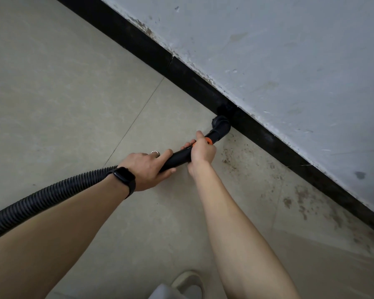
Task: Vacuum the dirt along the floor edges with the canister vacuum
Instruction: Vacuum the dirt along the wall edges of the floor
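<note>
Gripped by left hand (147, 169) and right hand (202, 151), the stiff black plastic vacuum wand (179, 157) sets its nozzle (221, 124) against the black skirting board (138, 39); seemingly light; the ribbed black hose (52, 195) may tug.

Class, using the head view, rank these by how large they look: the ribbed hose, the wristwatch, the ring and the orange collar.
1. ribbed hose
2. wristwatch
3. ring and orange collar: alike, the collar partly hidden by the right hand.
</note>
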Action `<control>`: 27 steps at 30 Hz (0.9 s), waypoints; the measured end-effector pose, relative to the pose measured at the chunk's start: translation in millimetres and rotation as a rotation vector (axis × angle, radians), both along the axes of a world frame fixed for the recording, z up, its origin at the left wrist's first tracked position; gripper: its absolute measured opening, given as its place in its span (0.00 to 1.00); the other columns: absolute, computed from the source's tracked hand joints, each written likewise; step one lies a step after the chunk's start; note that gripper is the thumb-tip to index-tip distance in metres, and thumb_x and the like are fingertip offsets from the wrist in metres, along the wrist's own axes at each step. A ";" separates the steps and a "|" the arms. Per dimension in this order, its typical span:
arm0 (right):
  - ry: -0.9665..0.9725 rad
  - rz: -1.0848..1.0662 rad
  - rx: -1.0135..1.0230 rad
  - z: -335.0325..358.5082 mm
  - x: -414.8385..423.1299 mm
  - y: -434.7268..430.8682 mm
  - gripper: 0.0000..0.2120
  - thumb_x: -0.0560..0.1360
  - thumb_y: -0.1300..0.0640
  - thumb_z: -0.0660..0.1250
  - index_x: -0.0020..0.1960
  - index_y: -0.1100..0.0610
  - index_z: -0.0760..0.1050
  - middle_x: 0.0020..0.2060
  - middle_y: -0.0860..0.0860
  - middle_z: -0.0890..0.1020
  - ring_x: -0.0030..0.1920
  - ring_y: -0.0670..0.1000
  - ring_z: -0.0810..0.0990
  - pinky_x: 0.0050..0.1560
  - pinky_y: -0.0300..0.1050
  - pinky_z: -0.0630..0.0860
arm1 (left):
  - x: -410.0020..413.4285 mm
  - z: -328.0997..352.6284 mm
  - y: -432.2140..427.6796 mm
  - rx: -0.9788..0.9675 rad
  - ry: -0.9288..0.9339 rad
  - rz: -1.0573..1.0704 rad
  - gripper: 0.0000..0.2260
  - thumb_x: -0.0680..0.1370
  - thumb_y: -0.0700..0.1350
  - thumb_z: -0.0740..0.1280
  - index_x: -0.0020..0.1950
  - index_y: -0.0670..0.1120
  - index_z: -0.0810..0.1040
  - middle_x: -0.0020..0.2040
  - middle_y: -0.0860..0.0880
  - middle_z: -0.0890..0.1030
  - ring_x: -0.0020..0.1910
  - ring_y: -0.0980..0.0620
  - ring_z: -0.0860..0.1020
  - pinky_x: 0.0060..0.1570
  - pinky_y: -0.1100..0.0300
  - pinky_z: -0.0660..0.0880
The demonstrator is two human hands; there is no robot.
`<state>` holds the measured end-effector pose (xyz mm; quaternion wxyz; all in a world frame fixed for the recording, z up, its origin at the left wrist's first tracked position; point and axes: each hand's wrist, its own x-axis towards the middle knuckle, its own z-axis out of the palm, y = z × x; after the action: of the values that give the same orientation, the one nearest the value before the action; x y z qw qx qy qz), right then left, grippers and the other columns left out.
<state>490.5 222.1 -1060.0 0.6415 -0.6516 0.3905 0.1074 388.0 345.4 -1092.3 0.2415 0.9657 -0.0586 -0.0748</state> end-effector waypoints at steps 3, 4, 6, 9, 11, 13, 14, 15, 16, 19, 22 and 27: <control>0.010 0.000 0.054 -3.5 -19.6 2.3 0.10 0.81 0.57 0.69 0.56 0.59 0.70 0.31 0.53 0.73 0.22 0.50 0.73 0.27 0.44 0.77 | -18.2 0.2 7.3 0.002 -0.007 -0.005 0.22 0.75 0.69 0.44 0.60 0.56 0.58 0.41 0.52 0.74 0.37 0.44 0.79 0.30 0.57 0.65; 0.012 -0.016 0.078 -4.6 -29.8 1.6 0.11 0.81 0.57 0.69 0.57 0.59 0.70 0.31 0.53 0.73 0.22 0.50 0.73 0.28 0.44 0.77 | -26.3 0.4 10.0 0.001 -0.010 -0.025 0.22 0.75 0.68 0.44 0.60 0.56 0.58 0.42 0.52 0.75 0.37 0.45 0.79 0.30 0.57 0.65; 0.021 -0.059 0.126 -5.4 -53.4 0.8 0.12 0.81 0.56 0.69 0.59 0.59 0.69 0.32 0.53 0.73 0.23 0.50 0.73 0.29 0.45 0.77 | -44.9 2.9 16.8 0.012 -0.014 -0.078 0.21 0.76 0.68 0.45 0.61 0.57 0.58 0.45 0.53 0.76 0.40 0.47 0.80 0.31 0.57 0.66; 0.027 -0.133 0.197 -4.5 -90.9 -1.9 0.15 0.82 0.56 0.70 0.62 0.60 0.69 0.33 0.54 0.73 0.25 0.50 0.74 0.30 0.46 0.78 | -71.6 8.9 26.0 0.044 -0.043 -0.154 0.22 0.77 0.67 0.47 0.64 0.56 0.60 0.45 0.54 0.78 0.42 0.50 0.81 0.31 0.59 0.69; 0.028 -0.174 0.227 -3.1 -113.2 -4.4 0.16 0.82 0.55 0.70 0.63 0.60 0.68 0.34 0.54 0.74 0.26 0.51 0.74 0.31 0.47 0.78 | -85.4 11.9 28.9 0.037 -0.123 -0.212 0.21 0.77 0.66 0.49 0.62 0.54 0.64 0.41 0.53 0.79 0.35 0.50 0.81 0.26 0.59 0.71; 0.021 -0.212 0.227 -1.8 -131.7 -6.9 0.15 0.82 0.54 0.70 0.61 0.59 0.68 0.34 0.54 0.74 0.26 0.51 0.75 0.32 0.48 0.79 | -96.3 12.3 30.1 0.019 -0.181 -0.259 0.22 0.79 0.65 0.48 0.60 0.51 0.67 0.37 0.52 0.78 0.30 0.49 0.79 0.21 0.60 0.70; 0.018 -0.230 0.222 -1.2 -139.7 -8.5 0.14 0.82 0.54 0.70 0.60 0.59 0.68 0.34 0.54 0.74 0.26 0.51 0.75 0.32 0.48 0.79 | -101.0 11.8 29.7 0.015 -0.197 -0.282 0.23 0.80 0.65 0.46 0.59 0.50 0.69 0.36 0.52 0.78 0.29 0.48 0.79 0.21 0.60 0.69; 0.017 -0.248 0.217 -0.5 -146.9 -10.7 0.14 0.82 0.54 0.70 0.59 0.59 0.67 0.33 0.54 0.74 0.26 0.51 0.75 0.32 0.48 0.78 | -105.5 11.1 28.1 0.010 -0.211 -0.301 0.24 0.80 0.65 0.44 0.59 0.49 0.69 0.36 0.51 0.78 0.28 0.48 0.79 0.20 0.60 0.69; 0.016 -0.263 0.218 0.2 -152.9 -13.5 0.14 0.82 0.54 0.70 0.59 0.58 0.67 0.33 0.54 0.74 0.26 0.51 0.75 0.31 0.47 0.78 | -109.4 10.8 25.8 0.004 -0.221 -0.312 0.25 0.81 0.65 0.43 0.59 0.49 0.70 0.35 0.51 0.78 0.28 0.47 0.78 0.20 0.60 0.69; 0.015 -0.269 0.209 1.1 -161.1 -22.9 0.15 0.82 0.53 0.69 0.59 0.59 0.67 0.34 0.54 0.74 0.25 0.50 0.75 0.29 0.46 0.78 | -118.2 10.4 14.3 -0.002 -0.230 -0.307 0.25 0.81 0.65 0.43 0.59 0.49 0.69 0.35 0.50 0.78 0.27 0.47 0.78 0.20 0.60 0.69; 0.005 -0.259 0.168 -0.5 -157.9 -32.2 0.16 0.82 0.53 0.69 0.62 0.61 0.68 0.35 0.54 0.74 0.25 0.51 0.74 0.29 0.46 0.78 | -118.0 9.6 1.0 0.002 -0.210 -0.281 0.26 0.81 0.65 0.42 0.59 0.49 0.69 0.36 0.50 0.78 0.27 0.47 0.78 0.20 0.59 0.69; -0.020 -0.255 0.153 -3.5 -143.6 -45.4 0.13 0.82 0.54 0.69 0.57 0.59 0.67 0.33 0.53 0.73 0.25 0.51 0.73 0.30 0.48 0.78 | -107.6 7.9 -16.0 0.017 -0.209 -0.260 0.22 0.80 0.64 0.48 0.60 0.49 0.67 0.37 0.49 0.79 0.28 0.45 0.79 0.21 0.58 0.71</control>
<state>346.9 176.6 -1063.4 0.7015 -0.5470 0.4543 0.0481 280.4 329.4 -1084.4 0.2140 0.9545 -0.2075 -0.0051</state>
